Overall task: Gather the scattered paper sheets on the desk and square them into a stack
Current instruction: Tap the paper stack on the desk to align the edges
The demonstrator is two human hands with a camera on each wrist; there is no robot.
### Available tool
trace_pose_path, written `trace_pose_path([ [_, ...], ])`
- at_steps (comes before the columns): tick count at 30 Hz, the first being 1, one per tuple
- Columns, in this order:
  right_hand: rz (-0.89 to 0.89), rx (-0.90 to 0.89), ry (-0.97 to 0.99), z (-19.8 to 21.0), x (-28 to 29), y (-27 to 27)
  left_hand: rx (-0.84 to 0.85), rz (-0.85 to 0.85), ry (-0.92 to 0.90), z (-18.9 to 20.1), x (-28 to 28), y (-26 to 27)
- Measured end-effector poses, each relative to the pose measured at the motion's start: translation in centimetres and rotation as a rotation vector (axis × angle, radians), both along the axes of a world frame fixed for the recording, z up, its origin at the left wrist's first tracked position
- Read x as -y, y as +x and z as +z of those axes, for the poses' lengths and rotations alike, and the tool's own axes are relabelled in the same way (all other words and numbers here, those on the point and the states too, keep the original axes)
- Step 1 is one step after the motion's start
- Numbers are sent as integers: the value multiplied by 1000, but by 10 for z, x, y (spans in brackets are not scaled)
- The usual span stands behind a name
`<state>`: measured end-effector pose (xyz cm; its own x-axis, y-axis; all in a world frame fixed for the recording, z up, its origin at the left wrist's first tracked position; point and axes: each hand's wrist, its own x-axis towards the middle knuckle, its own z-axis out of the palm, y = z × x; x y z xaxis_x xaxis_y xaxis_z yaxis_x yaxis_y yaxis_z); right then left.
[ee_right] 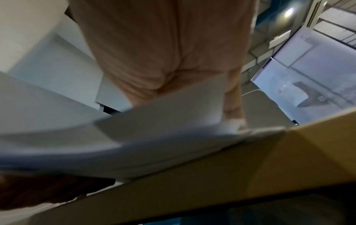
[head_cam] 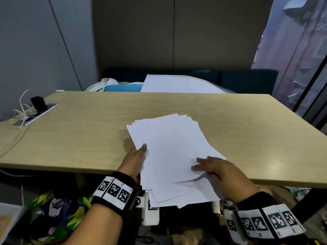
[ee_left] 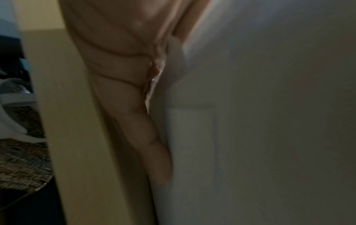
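A loose, fanned pile of white paper sheets (head_cam: 169, 152) lies at the near edge of the wooden desk (head_cam: 79, 135), and its near end overhangs the edge. My left hand (head_cam: 136, 156) holds the pile's left side with the thumb on top; the fingers are hidden below. My right hand (head_cam: 217, 168) is at the pile's right near corner, fingers on the top sheet, which bows up beside them. In the left wrist view the left hand (ee_left: 119, 53) lies between the desk edge (ee_left: 67, 121) and the paper (ee_left: 269, 121). The right wrist view has the right hand (ee_right: 163, 45) over the sheets (ee_right: 154, 137).
A socket panel with a black plug and white cables (head_cam: 38, 110) sits at the desk's far left. Beyond the far edge are a large white sheet (head_cam: 177, 84), a blue item (head_cam: 122, 88) and a dark teal sofa (head_cam: 247, 78). A colourful bag (head_cam: 58, 209) lies under the desk.
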<state>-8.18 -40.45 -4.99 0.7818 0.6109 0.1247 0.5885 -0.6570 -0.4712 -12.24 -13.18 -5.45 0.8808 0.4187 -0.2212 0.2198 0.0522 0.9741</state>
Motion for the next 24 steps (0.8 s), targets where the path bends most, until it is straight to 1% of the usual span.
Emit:
trace_pose_path([
  [3, 56, -52, 48, -6, 1, 3, -8, -53, -153, 7, 8, -4],
  [4, 58, -72, 66, -6, 1, 3, 5, -94, -150, 6, 12, -5],
  [6, 53, -139, 79, -7, 2, 3, 37, -88, -140, 1, 21, -5],
  [8, 91, -257, 119, 0, 4, -3, 96, -47, -148, -4, 25, -4],
  [10, 89, -429, 299, 14, 11, -6, 172, -46, -185, 0, 29, -3],
  [11, 58, -505, 408, 21, 16, -4, 208, -57, -198, 2, 27, -3],
  [12, 7, -530, 488, 28, 22, 2, 242, -78, -189, 8, 27, -4],
  [13, -71, -510, 521, 33, 26, 11, 263, -100, -165, 14, 26, -4],
  [15, -282, -447, 450, 40, 26, 32, 298, -151, -102, 27, 25, -4],
  [16, -363, -449, 391, 41, 22, 42, 312, -172, -78, 34, 26, -5],
  [17, -404, -465, 327, 42, 18, 51, 329, -197, -55, 41, 28, -4],
  [19, -412, -486, 195, 38, 9, 66, 351, -252, -22, 55, 32, -1],
  [20, -412, -491, 178, 37, 6, 72, 364, -281, -4, 62, 36, 2],
  [21, -420, -519, 204, 36, 4, 77, 377, -308, 2, 66, 39, 4],
  [22, -443, -585, 271, 38, 3, 82, 380, -341, -1, 70, 42, 6],
  [24, -468, -818, 501, 41, 7, 89, 391, -380, -14, 75, 45, 10],
])
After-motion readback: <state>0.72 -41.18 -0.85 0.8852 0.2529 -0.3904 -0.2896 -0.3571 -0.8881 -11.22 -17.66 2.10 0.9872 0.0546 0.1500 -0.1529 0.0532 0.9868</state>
